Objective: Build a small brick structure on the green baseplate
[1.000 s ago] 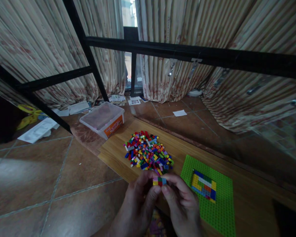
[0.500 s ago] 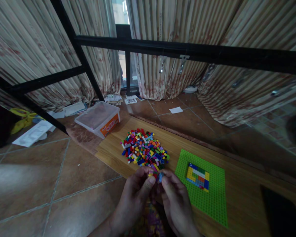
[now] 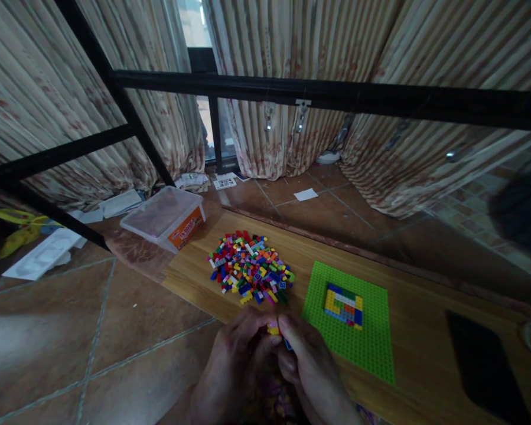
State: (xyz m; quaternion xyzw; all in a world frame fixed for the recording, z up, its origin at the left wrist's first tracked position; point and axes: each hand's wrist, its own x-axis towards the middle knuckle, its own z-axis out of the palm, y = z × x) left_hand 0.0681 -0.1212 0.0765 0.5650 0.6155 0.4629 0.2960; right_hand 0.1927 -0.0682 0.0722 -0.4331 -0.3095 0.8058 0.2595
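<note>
Close together at the table's near edge, my left hand (image 3: 232, 357) and my right hand (image 3: 307, 360) pinch small building bricks between them. Pink and yellow bricks (image 3: 273, 329) show at my left fingertips. A blue brick (image 3: 287, 343) peeks out under my right fingers; the rest is covered by the fingers. Just beyond my hands lies a heap of mixed coloured bricks (image 3: 250, 268). To the right sits a green baseplate (image 3: 349, 354), bearing a flat block of joined bricks (image 3: 344, 306) in blue, yellow, white and other colours.
The wooden table (image 3: 420, 336) carries a dark flat object (image 3: 486, 363) at right. A clear plastic box (image 3: 163, 215) with an orange label stands beyond its left end. A black metal frame (image 3: 292, 88) crosses in front of striped curtains. Papers lie on the tiled floor.
My hands have drawn closer together, and the fingers now cover more of the bricks. My right hand has turned over the blue one. The whole view has shifted slightly.
</note>
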